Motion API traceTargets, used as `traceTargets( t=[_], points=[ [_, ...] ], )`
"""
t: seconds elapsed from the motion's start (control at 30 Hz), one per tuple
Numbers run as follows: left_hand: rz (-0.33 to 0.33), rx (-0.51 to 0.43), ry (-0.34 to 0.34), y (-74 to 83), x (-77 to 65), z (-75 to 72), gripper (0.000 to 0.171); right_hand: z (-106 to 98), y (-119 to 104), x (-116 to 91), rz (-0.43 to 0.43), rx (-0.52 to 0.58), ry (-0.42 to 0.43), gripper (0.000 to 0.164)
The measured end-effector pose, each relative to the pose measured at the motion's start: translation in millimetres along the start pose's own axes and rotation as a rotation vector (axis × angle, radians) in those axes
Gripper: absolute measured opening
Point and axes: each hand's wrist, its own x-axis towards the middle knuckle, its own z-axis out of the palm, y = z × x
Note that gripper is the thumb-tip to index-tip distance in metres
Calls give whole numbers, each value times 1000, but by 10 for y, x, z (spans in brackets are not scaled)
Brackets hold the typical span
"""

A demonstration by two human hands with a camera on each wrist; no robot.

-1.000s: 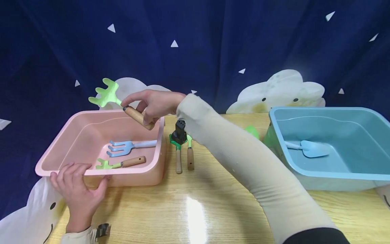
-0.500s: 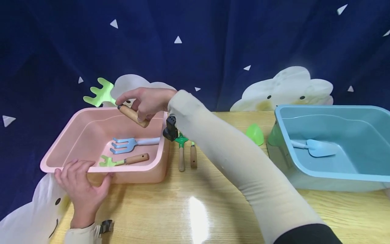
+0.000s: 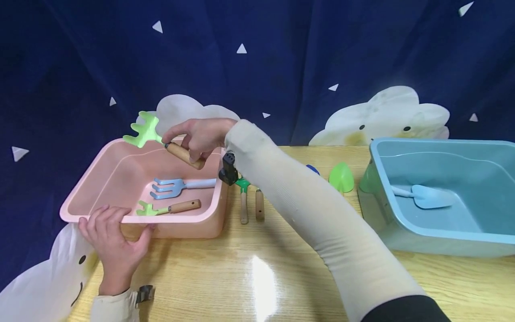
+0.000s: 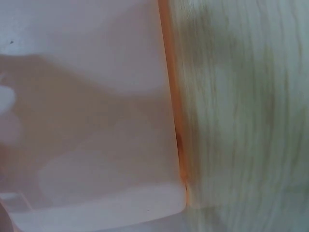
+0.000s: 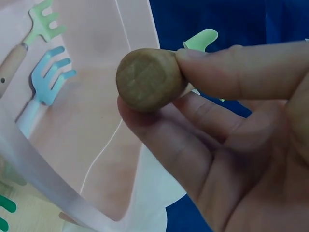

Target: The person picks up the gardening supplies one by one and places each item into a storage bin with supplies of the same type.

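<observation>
My right hand (image 3: pixel 205 136) pinches the wooden handle (image 5: pixel 149 79) of a light green hand rake (image 3: pixel 146 129) above the back of the pink bin (image 3: pixel 173 218). The rake's tines point to the left, and in the head view they overlap the bin's back rim. In the right wrist view the handle's butt end faces the camera, between thumb and fingers. My left hand (image 3: pixel 116 246) grips the bin's front rim, fingers over it and thumb against the outer wall. Inside the bin lie a light blue fork (image 3: pixel 173 187) and a smaller light green rake (image 3: pixel 165 207).
A blue bin (image 3: pixel 454 243) on the right holds a light blue trowel (image 3: pixel 432 197). Between the bins lie a green-headed tool (image 3: pixel 243 205), a wooden-handled tool (image 3: pixel 259 208), a green trowel (image 3: pixel 342 176) and a partly hidden blue thing (image 3: pixel 312 169). My right forearm crosses above the table (image 3: pixel 209 281).
The held rake shifts left over the pink bin, then slightly back right and lower. My left hand stays on the rim. The head view turns a little, uncovering the green trowel and blue thing.
</observation>
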Motion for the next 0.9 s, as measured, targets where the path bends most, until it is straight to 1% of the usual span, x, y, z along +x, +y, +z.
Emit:
traceTargets(
  t=[0.13, 0.27, 0.4, 0.5, 0.57, 0.7, 0.77, 0.83, 0.9],
  points=[
    [-3, -2, -3, 31, 12, -9, 61, 3, 22, 0, 19, -28, -8, 79],
    [-9, -12, -16, 68, 26, -14, 58, 6, 59, 4, 23, -77, -25, 78],
    [-13, -16, -25, 95, 36, -10, 58, -2, 79, -2, 17, -126, -40, 77],
    [-7, -14, -20, 107, 42, -5, 57, -7, 86, -4, 14, -133, -23, 77],
    [-7, -19, -19, 114, 47, 1, 55, -13, 95, -10, 9, -121, 37, 76],
    [-11, -37, -21, 139, 62, 20, 53, -51, 132, -21, -42, -106, 240, 66],
    [-15, -44, -21, 157, 65, 28, 53, -82, 165, -41, -64, -120, 323, 57],
    [-18, -46, -24, 169, 68, 34, 52, -111, 210, -71, -70, -127, 365, 52],
    [-17, -45, -21, 172, 71, 43, 53, -139, 268, -118, -71, -130, 388, 47]
  ],
)
